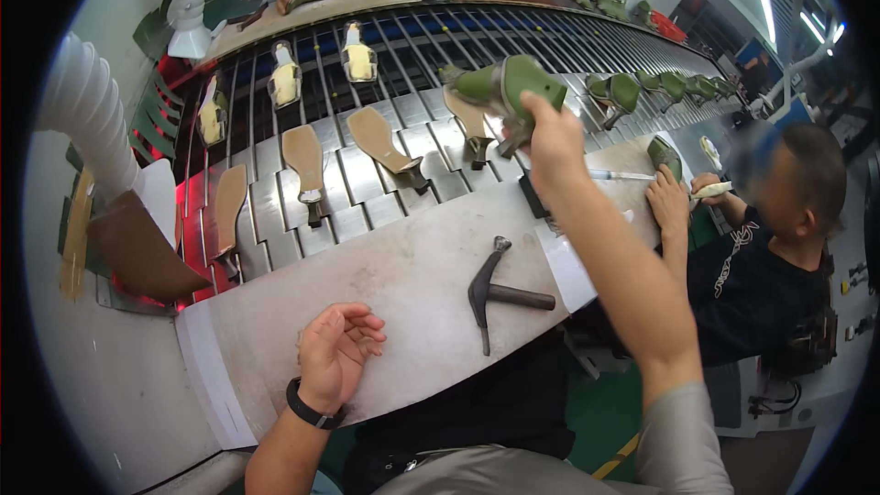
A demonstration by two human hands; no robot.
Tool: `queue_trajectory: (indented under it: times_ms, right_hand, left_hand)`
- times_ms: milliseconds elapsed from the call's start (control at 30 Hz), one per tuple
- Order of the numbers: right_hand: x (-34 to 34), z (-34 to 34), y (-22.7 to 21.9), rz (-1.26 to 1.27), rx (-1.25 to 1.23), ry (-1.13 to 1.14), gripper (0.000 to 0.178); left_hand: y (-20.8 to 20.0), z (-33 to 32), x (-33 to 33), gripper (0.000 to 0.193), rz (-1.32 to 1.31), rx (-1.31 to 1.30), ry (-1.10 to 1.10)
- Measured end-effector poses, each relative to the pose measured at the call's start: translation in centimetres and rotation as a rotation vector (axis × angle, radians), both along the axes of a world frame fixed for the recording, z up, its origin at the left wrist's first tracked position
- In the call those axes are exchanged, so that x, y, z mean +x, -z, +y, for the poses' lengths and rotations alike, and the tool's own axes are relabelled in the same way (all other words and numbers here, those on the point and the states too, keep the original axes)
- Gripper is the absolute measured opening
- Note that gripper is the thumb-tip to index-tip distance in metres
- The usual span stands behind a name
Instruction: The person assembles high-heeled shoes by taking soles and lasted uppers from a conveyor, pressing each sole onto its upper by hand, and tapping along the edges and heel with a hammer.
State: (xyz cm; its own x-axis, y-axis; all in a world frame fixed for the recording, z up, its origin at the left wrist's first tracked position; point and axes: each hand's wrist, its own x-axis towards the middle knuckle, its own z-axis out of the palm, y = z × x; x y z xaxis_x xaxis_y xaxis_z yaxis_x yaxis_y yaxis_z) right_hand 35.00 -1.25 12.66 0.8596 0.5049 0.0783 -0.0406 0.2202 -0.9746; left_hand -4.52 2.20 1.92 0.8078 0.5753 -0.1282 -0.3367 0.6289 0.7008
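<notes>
Over the conveyor's near edge, my right hand (556, 142) grips a green high-heeled shoe (513, 87), its toe pointing left. Part of the shoe is hidden behind my fingers. My left hand (339, 348), with a black band at the wrist, is palm up above the pale worktable (403, 266). Its fingers are loosely bent and apart, holding nothing. Between my arms a dark hammer (478, 295) with a wooden handle lies on the tabletop. Tan soles with heels, one of them a sole (302, 163) near the middle, rest along the metal conveyor.
Beyond the soles, several shoe pieces with cream insides (286, 82) lie on the conveyor rods. Green shoes (616, 94) line its right side. A co-worker (765, 247) sits at right, handling a green shoe. Other people work across the conveyor. A white hose (92, 115) hangs at left.
</notes>
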Motion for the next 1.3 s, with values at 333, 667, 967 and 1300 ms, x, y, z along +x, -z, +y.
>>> queue_trajectory:
  times_ms: [333,667,967,1300]
  right_hand:
    - [12.0,5.8,3.7,-0.555,-0.984,0.491,0.047]
    - [3.9,14.3,4.6,-1.19,-1.333,-0.266,0.039]
    - [-7.5,20.9,5.4,-1.198,-1.463,-0.965,0.079]
    - [0.8,27.8,5.9,-1.152,-0.668,-0.209,0.045]
  left_hand:
    - [-5.0,0.7,2.1,0.035,0.483,1.228,0.15]
    - [-1.8,3.3,2.4,0.03,0.447,1.359,-0.042]
    - [-1.4,4.1,1.7,0.033,0.431,1.3,0.005]
    - [-1.6,5.1,2.1,0.032,0.455,1.285,-0.001]
